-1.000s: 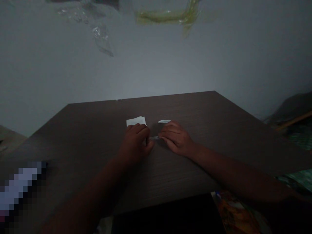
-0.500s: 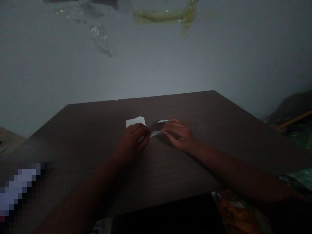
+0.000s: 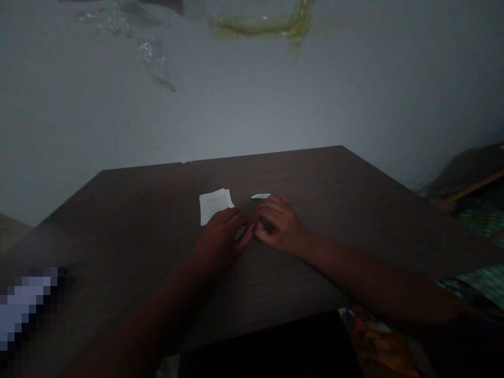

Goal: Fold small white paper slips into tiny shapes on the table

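Note:
My left hand (image 3: 226, 231) and my right hand (image 3: 282, 223) meet over the middle of the table, fingertips almost touching. Both are closed in a pinch on a small strip of paper (image 3: 249, 224), of which only a thin edge shows between the fingers. Just beyond my left hand lie stacked white paper sheets (image 3: 214, 203) with printed lines, their near right corner covered by the fingers. A folded white paper piece (image 3: 260, 196) rests behind my right hand, its right end hidden by the knuckles.
The dark wooden table (image 3: 157, 194) runs back to a grey wall (image 3: 252, 100) with yellow tape (image 3: 252, 26) on it. A blurred-out, pale flat object (image 3: 27, 299) lies at the left. Below the near edge, at the right, is an orange printed item (image 3: 378, 341).
My hands have come together and slightly nearer to me, so the paper strip between them is now mostly hidden. More of the stacked sheets shows. The view has shifted slightly.

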{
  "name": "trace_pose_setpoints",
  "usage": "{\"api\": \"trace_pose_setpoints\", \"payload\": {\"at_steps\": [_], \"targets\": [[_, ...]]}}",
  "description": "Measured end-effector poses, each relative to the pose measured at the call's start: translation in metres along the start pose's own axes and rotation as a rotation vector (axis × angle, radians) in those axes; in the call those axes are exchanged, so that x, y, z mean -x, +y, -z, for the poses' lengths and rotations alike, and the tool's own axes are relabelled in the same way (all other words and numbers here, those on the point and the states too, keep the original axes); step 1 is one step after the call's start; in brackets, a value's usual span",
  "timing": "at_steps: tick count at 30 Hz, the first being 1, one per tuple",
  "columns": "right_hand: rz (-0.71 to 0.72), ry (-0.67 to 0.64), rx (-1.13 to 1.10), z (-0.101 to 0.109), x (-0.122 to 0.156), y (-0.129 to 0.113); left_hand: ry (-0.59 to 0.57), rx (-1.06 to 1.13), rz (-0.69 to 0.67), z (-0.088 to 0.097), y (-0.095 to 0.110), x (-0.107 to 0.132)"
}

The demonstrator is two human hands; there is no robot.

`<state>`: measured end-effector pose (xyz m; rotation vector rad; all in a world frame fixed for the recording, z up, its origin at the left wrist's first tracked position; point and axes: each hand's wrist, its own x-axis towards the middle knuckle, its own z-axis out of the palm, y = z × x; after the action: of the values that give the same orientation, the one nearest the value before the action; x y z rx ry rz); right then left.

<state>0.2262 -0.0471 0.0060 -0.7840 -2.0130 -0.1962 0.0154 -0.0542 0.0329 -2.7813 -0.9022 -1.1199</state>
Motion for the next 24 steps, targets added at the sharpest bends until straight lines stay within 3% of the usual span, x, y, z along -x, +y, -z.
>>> {"api": "trace_pose_setpoints", "payload": {"at_steps": [9, 13, 18, 24], "targets": [[-0.041, -0.014, 0.037, 0.005, -0.003, 0.001, 0.043, -0.059, -0.053, 0.002, 0.002, 0.0], [-0.114, -0.019, 0.062, 0.004, -0.003, 0.021, 0.034, -0.07, -0.005, 0.006, -0.004, -0.001], [-0.217, 0.088, 0.074, 0.008, -0.003, 0.044, 0.067, -0.096, 0.056, 0.011, -0.011, 0.0], [-0.087, 0.022, 0.01, 0.012, -0.005, 0.02, 0.028, -0.067, 0.011, 0.008, -0.007, -0.001]]}}
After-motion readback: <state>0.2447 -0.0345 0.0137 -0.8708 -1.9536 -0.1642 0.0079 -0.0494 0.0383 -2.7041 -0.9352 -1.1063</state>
